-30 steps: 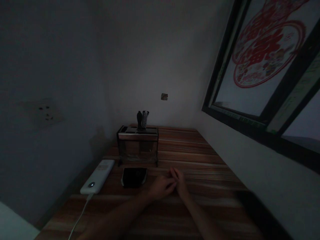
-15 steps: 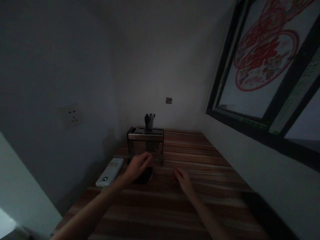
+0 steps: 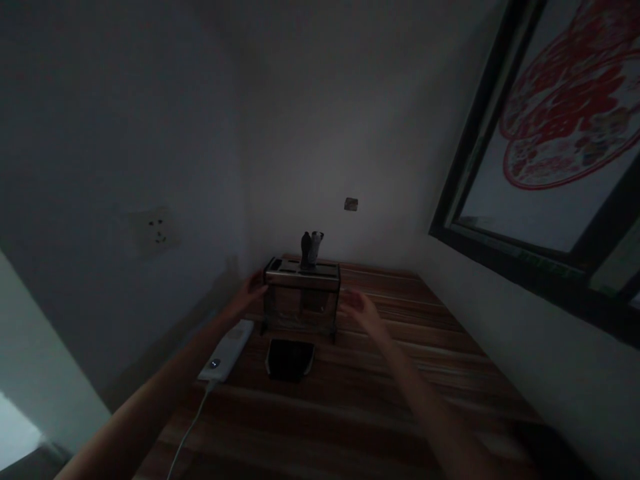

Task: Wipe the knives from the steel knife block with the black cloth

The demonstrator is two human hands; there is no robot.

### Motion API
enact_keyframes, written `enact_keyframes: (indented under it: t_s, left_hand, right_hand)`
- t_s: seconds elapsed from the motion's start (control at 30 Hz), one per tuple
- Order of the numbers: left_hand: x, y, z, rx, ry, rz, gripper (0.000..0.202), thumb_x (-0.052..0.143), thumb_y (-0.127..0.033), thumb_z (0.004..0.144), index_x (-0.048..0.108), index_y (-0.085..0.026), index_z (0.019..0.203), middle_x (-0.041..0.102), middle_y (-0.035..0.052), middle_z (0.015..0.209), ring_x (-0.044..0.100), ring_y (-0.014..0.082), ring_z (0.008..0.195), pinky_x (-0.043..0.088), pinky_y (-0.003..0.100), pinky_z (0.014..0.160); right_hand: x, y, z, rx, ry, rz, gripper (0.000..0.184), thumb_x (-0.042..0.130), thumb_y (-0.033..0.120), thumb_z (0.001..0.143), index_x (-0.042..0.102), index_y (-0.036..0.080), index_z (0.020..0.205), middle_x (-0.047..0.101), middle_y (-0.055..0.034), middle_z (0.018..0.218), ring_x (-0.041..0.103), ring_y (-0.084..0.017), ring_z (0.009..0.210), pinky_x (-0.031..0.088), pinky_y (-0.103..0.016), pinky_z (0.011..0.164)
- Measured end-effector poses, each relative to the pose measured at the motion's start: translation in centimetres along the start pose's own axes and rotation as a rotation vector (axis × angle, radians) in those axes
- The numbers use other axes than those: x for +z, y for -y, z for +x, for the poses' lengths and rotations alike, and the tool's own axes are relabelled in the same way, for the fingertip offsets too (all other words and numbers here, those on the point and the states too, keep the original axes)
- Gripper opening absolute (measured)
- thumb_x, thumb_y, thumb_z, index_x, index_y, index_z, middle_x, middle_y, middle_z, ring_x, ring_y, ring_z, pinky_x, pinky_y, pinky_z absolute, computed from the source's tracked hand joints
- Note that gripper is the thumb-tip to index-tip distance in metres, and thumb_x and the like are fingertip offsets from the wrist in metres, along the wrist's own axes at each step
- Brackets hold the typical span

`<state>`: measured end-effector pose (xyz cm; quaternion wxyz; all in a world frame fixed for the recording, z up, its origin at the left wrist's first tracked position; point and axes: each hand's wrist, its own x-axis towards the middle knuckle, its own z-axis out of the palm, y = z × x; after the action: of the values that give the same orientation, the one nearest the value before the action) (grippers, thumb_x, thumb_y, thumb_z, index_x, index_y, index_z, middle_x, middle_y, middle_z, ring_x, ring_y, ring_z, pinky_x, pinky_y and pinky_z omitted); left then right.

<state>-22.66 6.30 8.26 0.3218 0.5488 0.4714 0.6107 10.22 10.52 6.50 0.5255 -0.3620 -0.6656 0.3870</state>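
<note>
A knife block (image 3: 301, 307) with a shiny slotted top and a see-through front stands at the back of the wooden table. Two handles (image 3: 311, 249), one black and one greyish, rise from its slots. My left hand (image 3: 250, 293) is at its upper left edge, fingers apart. On the opposite side my right hand (image 3: 361, 311) has its fingers stretched toward the right edge. Both hands sit very close to the block; firm contact cannot be made out in the dim light. In front of the block lies a small black object (image 3: 291, 360) of unclear kind.
A white power bank (image 3: 228, 352) with a white cable (image 3: 189, 427) lies left of the block, beside my left forearm. Walls flank the wooden table (image 3: 360, 393). A blurred dark object (image 3: 555, 450) lies at the lower right. A wall socket (image 3: 154, 232) is on the left.
My left hand has moved from above the black object to the block's left edge. The right hand has gone forward to its right edge. The view has shifted slightly.
</note>
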Motion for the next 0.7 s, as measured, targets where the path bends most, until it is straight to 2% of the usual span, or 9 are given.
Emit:
enact_keyframes:
  t_s: [0.17, 0.33, 0.5, 0.7]
  left_hand:
    - [-0.6, 0.8, 1.8, 0.01, 0.121, 0.042, 0.082, 0.078, -0.048, 0.045, 0.052, -0.017, 0.116, 0.057, 0.0108, 0.119, 0.036, 0.0328, 0.123, 0.026, 0.042, 0.104]
    - [-1.1, 1.6, 2.5, -0.027, 0.279, 0.019, 0.075, 0.079, -0.046, 0.046, 0.057, -0.017, 0.112, 0.065, 0.0106, 0.103, 0.043, 0.0339, 0.118, 0.03, 0.043, 0.102]
    - [-1.2, 2.1, 2.4, -0.106, 0.249, 0.011, 0.065, 0.078, -0.043, 0.048, 0.061, -0.018, 0.105, 0.069, 0.0098, 0.095, 0.048, 0.0336, 0.113, 0.033, 0.045, 0.1]
    - [-1.0, 1.5, 2.3, -0.178, 0.257, -0.025, 0.061, 0.079, -0.039, 0.047, 0.062, -0.019, 0.102, 0.067, 0.0094, 0.101, 0.049, 0.0342, 0.112, 0.037, 0.045, 0.097]
  right_hand:
    - [1.0, -1.4, 1.0, -0.016, 0.076, 0.02, 0.073, 0.078, 0.033, 0.051, 0.048, 0.02, 0.117, 0.059, -0.0072, 0.105, 0.056, -0.02, 0.092, 0.044, -0.038, 0.086]
    - [1.4, -1.7, 1.5, -0.017, 0.152, 0.055, 0.083, 0.079, 0.03, 0.05, 0.043, 0.023, 0.124, 0.05, -0.0089, 0.124, 0.048, -0.022, 0.112, 0.034, -0.042, 0.098]
    - [1.1, -1.6, 3.2, -0.004, 0.244, 0.12, 0.082, 0.078, 0.029, 0.054, 0.041, 0.025, 0.126, 0.049, -0.0077, 0.126, 0.047, -0.021, 0.115, 0.036, -0.042, 0.098]
    - [1.1, -2.0, 4.1, 0.003, 0.325, 0.164, 0.079, 0.079, 0.025, 0.052, 0.044, 0.025, 0.123, 0.052, -0.006, 0.125, 0.048, -0.02, 0.114, 0.037, -0.04, 0.098]
